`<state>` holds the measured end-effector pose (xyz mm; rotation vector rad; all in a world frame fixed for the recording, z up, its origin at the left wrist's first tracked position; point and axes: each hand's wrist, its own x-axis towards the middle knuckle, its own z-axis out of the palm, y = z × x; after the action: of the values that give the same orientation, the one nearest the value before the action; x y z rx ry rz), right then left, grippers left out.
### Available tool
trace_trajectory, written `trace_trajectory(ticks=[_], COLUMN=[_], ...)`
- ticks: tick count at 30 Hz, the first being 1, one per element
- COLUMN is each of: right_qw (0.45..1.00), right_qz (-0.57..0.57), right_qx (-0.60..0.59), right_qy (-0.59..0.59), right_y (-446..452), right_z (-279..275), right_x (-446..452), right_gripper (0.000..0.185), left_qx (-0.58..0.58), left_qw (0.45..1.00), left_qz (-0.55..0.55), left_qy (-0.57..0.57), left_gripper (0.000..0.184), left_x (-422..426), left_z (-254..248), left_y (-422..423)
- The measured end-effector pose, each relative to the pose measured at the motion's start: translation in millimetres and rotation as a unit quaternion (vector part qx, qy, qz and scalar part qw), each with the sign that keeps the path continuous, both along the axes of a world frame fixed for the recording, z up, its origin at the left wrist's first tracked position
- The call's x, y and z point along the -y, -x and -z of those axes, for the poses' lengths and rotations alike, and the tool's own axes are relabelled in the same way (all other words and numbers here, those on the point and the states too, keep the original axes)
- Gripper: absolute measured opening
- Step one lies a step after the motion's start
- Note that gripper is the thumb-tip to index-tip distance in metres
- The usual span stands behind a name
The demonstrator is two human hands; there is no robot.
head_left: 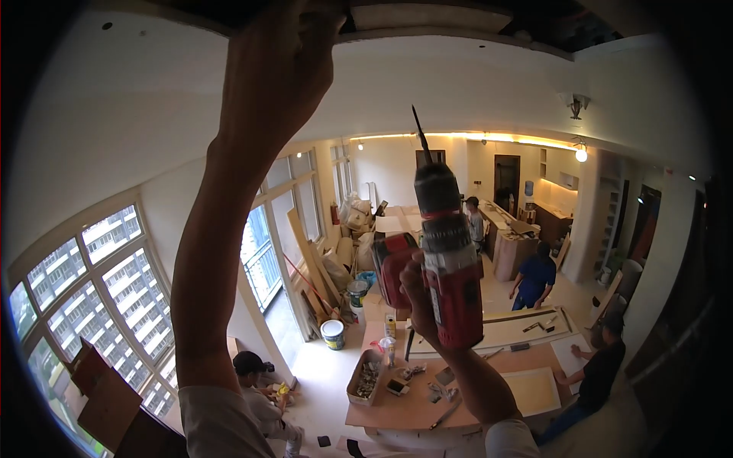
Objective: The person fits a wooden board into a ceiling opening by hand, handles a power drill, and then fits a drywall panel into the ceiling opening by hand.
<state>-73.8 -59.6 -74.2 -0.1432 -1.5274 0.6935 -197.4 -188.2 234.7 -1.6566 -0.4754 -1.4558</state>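
In my right hand [418, 294] is a red and black cordless drill [450, 267], held upright with the fingers wrapped round its grip. A long dark bit [419, 130] points up from its chuck towards the ceiling. My left hand [282, 69] reaches up to the edge of a dark ceiling opening [427, 17]. Its fingers look curled, but shadow hides their tips and whatever they hold. A pale strip lies along the opening, right of this hand. The drill is below and to the right of my left hand.
Below stands a worktable [473, 385] with a box of small hardware [366, 378] and loose tools. People work at the right [603, 374], beyond the table [537, 278] and at lower left [256, 397]. Buckets [333, 333] and boards stand near tall windows.
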Motion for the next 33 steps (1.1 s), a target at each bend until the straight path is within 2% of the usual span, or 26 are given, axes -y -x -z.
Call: trace_trajectory(ticks=[1, 3, 6, 9, 13, 18, 27, 33], right_qw=[1.000, 1.000, 1.000, 0.996, 0.988, 0.986, 0.984, 0.982], right_qz=[0.022, -0.007, -0.022, 0.063, 0.117, 0.125, 0.137, 0.144], right_qx=[0.001, 0.015, -0.004, -0.033, -0.057, -0.065, -0.073, -0.078], right_qy=[-0.006, 0.004, 0.007, -0.055, -0.085, -0.088, -0.090, -0.093], right_y=[9, 18, 34, 44, 48, 49, 53, 58], right_z=[-8, -32, -50, -61, -67, -69, -75, -80], right_x=[-5, -5, -17, -29, -37, -36, -39, -40], right_gripper=[0.032, 0.035, 0.037, 0.029, 0.027, 0.027, 0.027, 0.028], left_qx=[0.009, 0.017, 0.002, 0.012, -0.013, -0.004, -0.030, -0.034], left_qw=[0.999, 0.999, 0.999, 0.998, 0.998, 0.998, 0.999, 0.998], left_qz=[0.029, -0.019, -0.040, -0.060, -0.054, -0.064, -0.011, -0.032], left_qy=[0.012, 0.032, -0.024, 0.017, -0.013, -0.007, -0.022, -0.031], left_gripper=[0.029, 0.027, 0.030, 0.031, 0.031, 0.033, 0.031, 0.035], left_x=[-3, 3, -14, -10, -21, -26, -26, -26], left_z=[0, 3, -9, -8, -14, -19, -19, -19], left_y=[-5, -13, -4, -7, 1, 1, 0, 0])
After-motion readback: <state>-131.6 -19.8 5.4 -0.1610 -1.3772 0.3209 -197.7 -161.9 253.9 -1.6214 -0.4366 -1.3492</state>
